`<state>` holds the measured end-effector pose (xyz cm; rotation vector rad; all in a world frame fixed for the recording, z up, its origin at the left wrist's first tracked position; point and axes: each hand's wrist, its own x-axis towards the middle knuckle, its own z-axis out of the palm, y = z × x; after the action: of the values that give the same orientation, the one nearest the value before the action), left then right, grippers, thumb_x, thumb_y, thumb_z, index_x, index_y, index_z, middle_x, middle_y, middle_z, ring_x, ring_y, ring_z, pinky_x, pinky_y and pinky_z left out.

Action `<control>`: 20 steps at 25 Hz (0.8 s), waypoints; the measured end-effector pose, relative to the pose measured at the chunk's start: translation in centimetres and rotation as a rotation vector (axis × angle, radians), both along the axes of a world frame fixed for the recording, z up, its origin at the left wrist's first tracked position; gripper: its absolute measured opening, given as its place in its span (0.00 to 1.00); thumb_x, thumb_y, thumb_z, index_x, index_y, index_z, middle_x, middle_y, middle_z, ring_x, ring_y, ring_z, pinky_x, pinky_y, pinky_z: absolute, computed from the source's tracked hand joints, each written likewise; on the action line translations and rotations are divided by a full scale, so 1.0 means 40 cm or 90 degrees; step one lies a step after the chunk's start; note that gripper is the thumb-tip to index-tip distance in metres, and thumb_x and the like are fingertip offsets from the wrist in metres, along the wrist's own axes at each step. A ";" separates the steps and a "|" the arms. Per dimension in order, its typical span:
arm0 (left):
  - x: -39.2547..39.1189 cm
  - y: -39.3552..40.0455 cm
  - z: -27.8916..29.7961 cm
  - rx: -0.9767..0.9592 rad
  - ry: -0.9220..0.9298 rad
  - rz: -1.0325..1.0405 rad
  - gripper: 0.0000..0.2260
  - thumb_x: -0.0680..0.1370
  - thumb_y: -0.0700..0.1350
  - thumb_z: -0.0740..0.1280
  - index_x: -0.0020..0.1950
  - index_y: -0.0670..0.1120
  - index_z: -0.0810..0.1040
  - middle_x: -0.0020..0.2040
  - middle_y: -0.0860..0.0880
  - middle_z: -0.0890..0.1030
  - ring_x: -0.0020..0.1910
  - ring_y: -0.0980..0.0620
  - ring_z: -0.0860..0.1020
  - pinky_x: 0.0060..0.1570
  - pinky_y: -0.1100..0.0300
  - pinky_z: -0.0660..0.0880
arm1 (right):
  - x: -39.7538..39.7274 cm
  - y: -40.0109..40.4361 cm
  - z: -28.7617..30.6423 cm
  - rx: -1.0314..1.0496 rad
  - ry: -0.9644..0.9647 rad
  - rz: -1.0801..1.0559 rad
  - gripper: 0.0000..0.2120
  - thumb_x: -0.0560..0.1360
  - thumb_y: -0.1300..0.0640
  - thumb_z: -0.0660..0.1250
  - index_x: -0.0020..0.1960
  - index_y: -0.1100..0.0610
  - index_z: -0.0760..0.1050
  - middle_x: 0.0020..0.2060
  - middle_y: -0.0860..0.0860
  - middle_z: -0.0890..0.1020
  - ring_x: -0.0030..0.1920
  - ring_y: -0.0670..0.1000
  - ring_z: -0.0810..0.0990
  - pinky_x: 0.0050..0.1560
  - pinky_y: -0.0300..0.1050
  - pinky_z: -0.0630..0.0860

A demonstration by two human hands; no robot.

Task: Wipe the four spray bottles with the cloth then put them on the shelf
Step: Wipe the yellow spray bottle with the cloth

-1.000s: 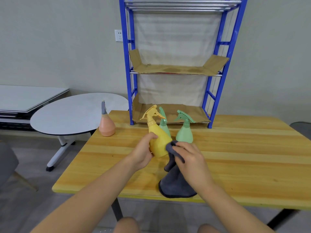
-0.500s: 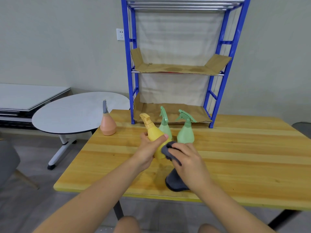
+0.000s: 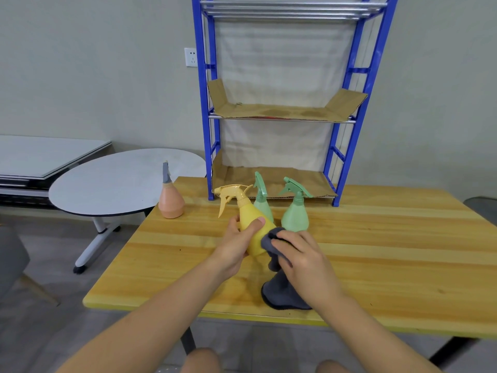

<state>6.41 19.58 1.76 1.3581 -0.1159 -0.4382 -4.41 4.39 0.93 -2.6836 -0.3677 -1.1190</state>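
My left hand (image 3: 236,244) grips the body of a yellow spray bottle (image 3: 248,218), tilted with its nozzle pointing left, above the wooden table (image 3: 376,246). My right hand (image 3: 304,261) holds a dark grey cloth (image 3: 282,289) against the bottle's right side; the cloth's tail hangs down to the table. Two green spray bottles (image 3: 295,211) (image 3: 262,197) stand upright just behind. An orange spray bottle (image 3: 170,201) with a grey nozzle stands at the table's far left. The blue shelf (image 3: 277,114), lined with cardboard, stands at the back.
A round white side table (image 3: 115,181) on a wheeled leg sits left of the wooden table, with a low white bench (image 3: 40,154) behind it. A grey chair edge (image 3: 10,262) shows at the far left. The shelf's cardboard levels hold nothing.
The yellow bottle has been turned in my left hand so its nozzle now points left. My right hand with the cloth stays pressed on the bottle's side.
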 end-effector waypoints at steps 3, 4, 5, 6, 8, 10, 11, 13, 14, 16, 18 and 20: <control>-0.006 -0.003 0.017 0.010 0.033 0.003 0.22 0.78 0.59 0.69 0.67 0.50 0.73 0.57 0.46 0.85 0.54 0.45 0.84 0.53 0.46 0.82 | -0.006 0.020 -0.002 -0.021 -0.033 0.011 0.14 0.72 0.67 0.73 0.56 0.57 0.81 0.57 0.50 0.80 0.52 0.55 0.77 0.52 0.47 0.78; -0.005 -0.002 0.022 0.000 0.064 0.003 0.21 0.78 0.60 0.68 0.66 0.49 0.75 0.57 0.44 0.85 0.55 0.44 0.84 0.55 0.44 0.82 | -0.010 0.024 -0.009 -0.039 -0.039 0.027 0.14 0.72 0.67 0.73 0.56 0.58 0.81 0.57 0.51 0.80 0.52 0.55 0.77 0.52 0.47 0.78; -0.006 0.001 0.028 -0.020 0.097 0.005 0.21 0.79 0.60 0.67 0.64 0.48 0.76 0.57 0.43 0.85 0.55 0.43 0.84 0.55 0.43 0.82 | -0.010 0.019 -0.016 -0.027 -0.044 0.033 0.15 0.71 0.67 0.74 0.56 0.58 0.82 0.57 0.51 0.80 0.52 0.55 0.78 0.52 0.47 0.78; -0.008 0.002 0.035 -0.051 0.127 0.008 0.19 0.79 0.60 0.66 0.63 0.48 0.77 0.58 0.42 0.84 0.56 0.42 0.84 0.56 0.42 0.81 | -0.007 0.010 -0.020 0.007 -0.047 0.025 0.15 0.70 0.68 0.75 0.56 0.58 0.82 0.57 0.50 0.80 0.52 0.55 0.78 0.52 0.46 0.78; -0.012 0.002 0.042 -0.090 0.154 0.013 0.18 0.80 0.60 0.65 0.61 0.48 0.77 0.59 0.41 0.82 0.57 0.42 0.82 0.57 0.39 0.80 | 0.006 -0.008 -0.025 0.092 -0.053 -0.008 0.16 0.69 0.68 0.76 0.55 0.57 0.83 0.56 0.49 0.80 0.54 0.52 0.77 0.55 0.42 0.76; -0.019 -0.003 0.047 -0.103 0.170 0.022 0.18 0.80 0.60 0.65 0.59 0.48 0.77 0.58 0.41 0.82 0.56 0.42 0.82 0.56 0.41 0.81 | 0.019 0.000 -0.016 0.150 -0.072 -0.032 0.16 0.69 0.69 0.76 0.55 0.58 0.83 0.55 0.50 0.80 0.54 0.51 0.76 0.58 0.38 0.72; -0.024 -0.006 0.051 -0.109 0.173 0.028 0.17 0.80 0.60 0.64 0.59 0.48 0.78 0.57 0.41 0.82 0.55 0.42 0.82 0.55 0.42 0.81 | 0.021 0.016 -0.011 0.157 -0.084 -0.030 0.15 0.69 0.69 0.75 0.55 0.59 0.83 0.55 0.51 0.81 0.54 0.52 0.77 0.58 0.39 0.73; -0.025 -0.004 0.059 -0.109 0.175 0.041 0.18 0.81 0.60 0.63 0.59 0.47 0.78 0.54 0.41 0.82 0.52 0.43 0.82 0.51 0.44 0.82 | 0.016 0.055 -0.012 0.123 -0.091 0.010 0.14 0.70 0.68 0.75 0.55 0.60 0.83 0.55 0.52 0.81 0.53 0.54 0.77 0.56 0.42 0.75; -0.021 0.002 0.062 -0.103 0.179 0.051 0.18 0.81 0.60 0.63 0.59 0.47 0.77 0.54 0.41 0.82 0.51 0.43 0.82 0.49 0.45 0.83 | 0.009 0.064 -0.020 0.093 -0.075 0.039 0.15 0.69 0.67 0.75 0.55 0.59 0.83 0.55 0.51 0.81 0.53 0.54 0.78 0.55 0.44 0.76; -0.012 0.018 0.062 -0.094 0.191 0.064 0.18 0.80 0.60 0.65 0.60 0.46 0.75 0.55 0.41 0.81 0.51 0.43 0.82 0.47 0.45 0.83 | 0.006 0.051 -0.033 0.062 -0.046 0.066 0.16 0.69 0.66 0.76 0.56 0.57 0.82 0.56 0.49 0.80 0.54 0.52 0.77 0.56 0.44 0.76; -0.011 0.027 0.051 -0.084 0.202 0.068 0.18 0.80 0.60 0.65 0.60 0.47 0.75 0.57 0.41 0.80 0.54 0.42 0.81 0.48 0.44 0.82 | 0.024 0.020 -0.026 0.116 -0.047 0.020 0.16 0.69 0.66 0.76 0.55 0.57 0.83 0.55 0.48 0.80 0.55 0.51 0.77 0.57 0.44 0.76; -0.019 0.021 0.032 -0.073 0.205 0.062 0.18 0.81 0.60 0.64 0.60 0.47 0.76 0.56 0.41 0.82 0.54 0.42 0.81 0.51 0.43 0.82 | 0.045 0.019 0.005 0.188 -0.070 -0.024 0.15 0.69 0.67 0.76 0.55 0.58 0.83 0.54 0.49 0.81 0.54 0.51 0.78 0.58 0.42 0.75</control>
<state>5.66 20.41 3.04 1.1605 0.1871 -0.5537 -2.63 5.15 1.14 -2.3878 -0.1543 -1.2283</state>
